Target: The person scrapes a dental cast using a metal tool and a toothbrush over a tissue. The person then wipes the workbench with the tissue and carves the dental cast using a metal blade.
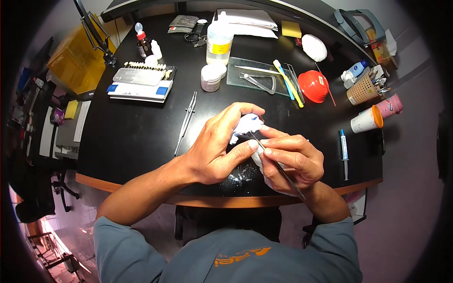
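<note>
A small white piece with blue marks (247,124) is held in my left hand (218,144), its fingers curled round the piece and its thumb stretched along the near side. My right hand (295,160) pinches a thin dark tool (284,175), whose tip meets the near side of the white piece. A white cloth or tissue (258,160) lies partly hidden under my right hand. White powder (241,177) is scattered on the black table (141,137) below my hands. Metal tweezers (186,123) lie to the left of my left hand.
Beyond my hands stand a white jar (211,78) and a clear bottle (220,40). A glass plate (236,78) bears a caliper. On the right are a red bowl (313,87), a syringe (344,147) and cups (366,119). A shade guide set (140,87) sits on the left.
</note>
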A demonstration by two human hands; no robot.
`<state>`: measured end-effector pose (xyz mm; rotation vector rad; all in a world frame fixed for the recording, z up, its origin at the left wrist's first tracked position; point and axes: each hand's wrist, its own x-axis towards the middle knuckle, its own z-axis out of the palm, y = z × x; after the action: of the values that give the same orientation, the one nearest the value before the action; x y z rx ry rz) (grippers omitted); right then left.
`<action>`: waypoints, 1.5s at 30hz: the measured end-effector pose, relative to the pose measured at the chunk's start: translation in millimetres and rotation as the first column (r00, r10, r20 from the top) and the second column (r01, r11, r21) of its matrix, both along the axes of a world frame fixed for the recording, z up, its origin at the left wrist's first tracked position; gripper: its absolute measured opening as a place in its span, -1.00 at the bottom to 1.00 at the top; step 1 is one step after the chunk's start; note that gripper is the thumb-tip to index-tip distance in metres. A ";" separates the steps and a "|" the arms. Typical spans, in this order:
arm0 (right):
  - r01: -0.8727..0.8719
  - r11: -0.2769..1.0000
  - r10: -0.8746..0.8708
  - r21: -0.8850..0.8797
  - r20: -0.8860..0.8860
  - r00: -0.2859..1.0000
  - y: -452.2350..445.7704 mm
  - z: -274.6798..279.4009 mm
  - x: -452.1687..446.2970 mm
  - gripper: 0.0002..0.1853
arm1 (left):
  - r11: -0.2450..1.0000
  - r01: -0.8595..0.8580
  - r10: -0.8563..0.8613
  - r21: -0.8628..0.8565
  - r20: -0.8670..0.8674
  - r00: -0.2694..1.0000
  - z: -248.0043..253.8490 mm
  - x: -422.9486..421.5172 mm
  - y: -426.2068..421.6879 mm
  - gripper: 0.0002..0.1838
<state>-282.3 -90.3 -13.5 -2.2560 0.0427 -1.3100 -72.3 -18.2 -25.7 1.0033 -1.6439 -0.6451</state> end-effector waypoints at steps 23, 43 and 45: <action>-0.061 0.998 0.063 -0.026 0.055 0.997 -3.4 -9.0 -1.1 -0.74 | 0.991 0.115 -0.112 0.066 -0.053 0.992 5.0 -0.7 3.9 -0.42; -0.092 0.995 0.091 0.023 0.040 0.995 -7.0 -12.1 -1.9 -0.74 | 0.997 0.065 -0.066 0.029 0.036 0.997 1.2 -1.5 3.0 -0.55; -0.071 0.997 0.072 -0.041 0.036 0.997 -8.0 -12.3 -0.6 -0.75 | 0.997 0.060 -0.062 0.047 0.034 0.997 1.9 -1.6 3.4 -0.55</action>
<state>-282.9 -98.3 -25.8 -2.2443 -0.0777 -1.3256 -73.9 -14.8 -23.8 1.0059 -1.7031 -0.7126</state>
